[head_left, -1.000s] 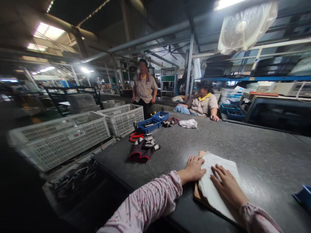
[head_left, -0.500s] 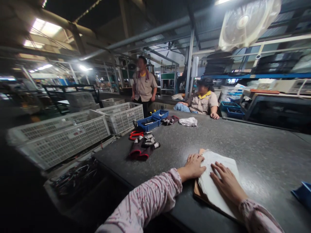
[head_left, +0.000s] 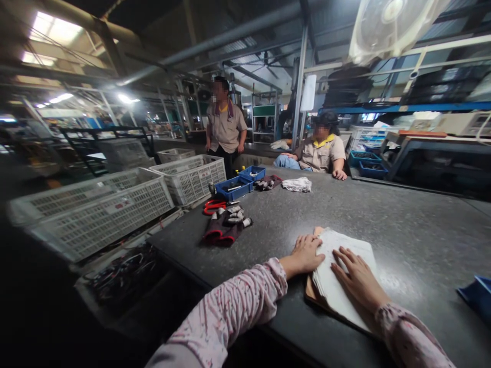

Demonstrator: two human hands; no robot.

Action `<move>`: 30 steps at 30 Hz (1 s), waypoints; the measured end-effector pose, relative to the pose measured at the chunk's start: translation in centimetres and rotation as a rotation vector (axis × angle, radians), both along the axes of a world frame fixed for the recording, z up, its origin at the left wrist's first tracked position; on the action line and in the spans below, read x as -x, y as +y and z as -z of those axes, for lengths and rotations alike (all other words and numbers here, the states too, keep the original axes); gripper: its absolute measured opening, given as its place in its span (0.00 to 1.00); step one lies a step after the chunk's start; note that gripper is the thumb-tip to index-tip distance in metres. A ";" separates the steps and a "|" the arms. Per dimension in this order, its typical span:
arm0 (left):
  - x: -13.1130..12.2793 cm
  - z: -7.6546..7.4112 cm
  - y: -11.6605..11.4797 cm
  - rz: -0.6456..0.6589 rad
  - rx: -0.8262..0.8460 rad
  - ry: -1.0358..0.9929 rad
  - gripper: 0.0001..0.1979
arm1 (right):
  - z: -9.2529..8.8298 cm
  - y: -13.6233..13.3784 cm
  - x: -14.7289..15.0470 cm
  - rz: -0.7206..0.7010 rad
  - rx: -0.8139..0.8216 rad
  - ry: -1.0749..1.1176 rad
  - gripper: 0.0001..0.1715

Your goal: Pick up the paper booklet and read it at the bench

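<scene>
A stack of white papers [head_left: 343, 268] lies on a brown clipboard [head_left: 310, 291] on the dark grey table [head_left: 402, 230]. My left hand [head_left: 305, 255] rests flat at the stack's left edge, fingers stretched out toward the top corner. Flat on top of the papers lies my right hand [head_left: 356, 278], fingers spread. Neither hand holds anything. Both arms wear pink patterned sleeves.
Dark gloves [head_left: 226, 227] and red-handled cutters [head_left: 214, 205] lie further up the table, with blue bins [head_left: 235, 188] and a white cloth [head_left: 297, 184] beyond. White mesh crates [head_left: 95, 209] line the left side. One person stands and another sits at the far end. A blue tray [head_left: 475, 296] sits at right.
The view has tilted slightly upward. Both hands stay on the papers in the same pose.
</scene>
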State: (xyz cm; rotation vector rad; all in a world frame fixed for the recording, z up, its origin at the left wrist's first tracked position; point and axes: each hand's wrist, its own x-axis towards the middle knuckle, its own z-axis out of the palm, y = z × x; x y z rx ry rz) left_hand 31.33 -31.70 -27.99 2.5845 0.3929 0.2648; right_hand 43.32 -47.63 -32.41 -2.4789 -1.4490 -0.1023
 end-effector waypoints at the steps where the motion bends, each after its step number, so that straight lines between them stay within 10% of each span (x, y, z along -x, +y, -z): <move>1: 0.0 0.1 0.0 0.001 0.000 0.002 0.25 | 0.0 0.0 0.0 -0.001 0.002 -0.005 0.34; 30: -2.0 2.1 2.0 0.008 -0.154 -0.094 0.22 | -3.1 0.5 1.2 -0.010 -0.098 0.171 0.27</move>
